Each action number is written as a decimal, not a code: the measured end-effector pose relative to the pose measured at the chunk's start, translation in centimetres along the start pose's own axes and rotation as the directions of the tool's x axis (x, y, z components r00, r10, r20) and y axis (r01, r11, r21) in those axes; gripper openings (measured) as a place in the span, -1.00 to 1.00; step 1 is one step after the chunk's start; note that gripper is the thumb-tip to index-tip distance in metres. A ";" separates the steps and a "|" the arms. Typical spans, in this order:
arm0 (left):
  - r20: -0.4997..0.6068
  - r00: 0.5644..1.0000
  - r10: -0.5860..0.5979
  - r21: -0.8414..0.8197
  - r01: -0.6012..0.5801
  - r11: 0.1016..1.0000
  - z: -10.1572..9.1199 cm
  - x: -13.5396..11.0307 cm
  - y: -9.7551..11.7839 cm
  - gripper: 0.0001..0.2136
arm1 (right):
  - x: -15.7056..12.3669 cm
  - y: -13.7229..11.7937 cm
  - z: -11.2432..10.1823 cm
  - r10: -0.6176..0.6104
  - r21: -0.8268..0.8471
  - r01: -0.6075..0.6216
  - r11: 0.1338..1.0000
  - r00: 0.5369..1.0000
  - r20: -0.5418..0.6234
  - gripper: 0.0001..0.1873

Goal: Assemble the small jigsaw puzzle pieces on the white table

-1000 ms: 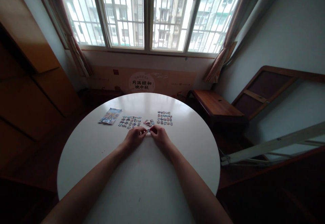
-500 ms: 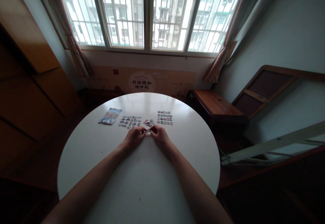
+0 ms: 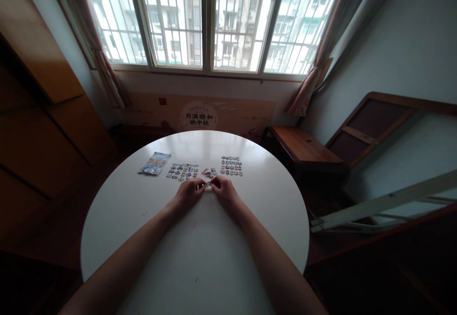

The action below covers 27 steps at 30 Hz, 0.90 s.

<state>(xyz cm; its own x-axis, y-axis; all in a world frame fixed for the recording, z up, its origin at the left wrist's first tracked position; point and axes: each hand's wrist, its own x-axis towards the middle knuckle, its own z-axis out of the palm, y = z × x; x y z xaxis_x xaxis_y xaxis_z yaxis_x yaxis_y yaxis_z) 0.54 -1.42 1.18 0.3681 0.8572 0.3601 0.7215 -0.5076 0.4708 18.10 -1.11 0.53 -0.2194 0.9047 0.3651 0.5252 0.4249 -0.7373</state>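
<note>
My left hand and my right hand meet fingertip to fingertip on the round white table. Both are curled in a pinch around a small puzzle piece held between them. Just beyond the fingers lies a small heap of loose puzzle pieces. A spread of pieces lies to its left. A neater block of pieces lies to its right. A colourful printed picture card rests at the far left of the row.
A dark wooden bench stands right of the table, below the curtain. A wooden frame and a pale slat lean on the right wall. A printed cardboard panel sits under the barred window. Wooden cabinets fill the left.
</note>
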 end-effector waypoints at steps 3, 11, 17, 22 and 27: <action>0.001 1.000 0.007 0.006 -0.007 1.000 0.1 0.0 -0.1 -0.85 | 0.0 0.1 0.0 0.000 -0.001 0.000 1.000 1.000 0.001 -0.89; 0.010 1.000 -0.010 0.022 0.009 1.000 0.0 0.0 0.0 -0.85 | 0.1 0.2 0.1 0.003 0.003 -0.003 1.000 1.000 0.000 -0.88; 0.018 1.000 -0.013 0.031 0.012 0.999 0.0 0.0 0.0 -0.84 | 0.0 0.2 0.1 0.000 0.011 0.000 1.000 1.000 -0.001 -0.88; 0.013 1.000 -0.011 0.032 0.011 0.999 0.1 0.0 0.0 -0.85 | 0.0 0.3 0.1 -0.008 0.010 0.008 1.000 1.000 -0.003 -0.89; -0.004 1.000 -0.007 0.034 0.007 0.999 0.3 -0.1 -0.2 -0.85 | 0.0 0.3 0.2 -0.013 0.016 0.013 1.000 1.000 -0.002 -0.89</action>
<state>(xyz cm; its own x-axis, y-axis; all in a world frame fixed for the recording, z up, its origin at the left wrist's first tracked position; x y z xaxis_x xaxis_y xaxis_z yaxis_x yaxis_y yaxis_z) 0.56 -1.37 0.87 0.3610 0.8602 0.3601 0.7434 -0.4986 0.4457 18.11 -0.92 0.21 -0.2244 0.8992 0.3756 0.5088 0.4368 -0.7418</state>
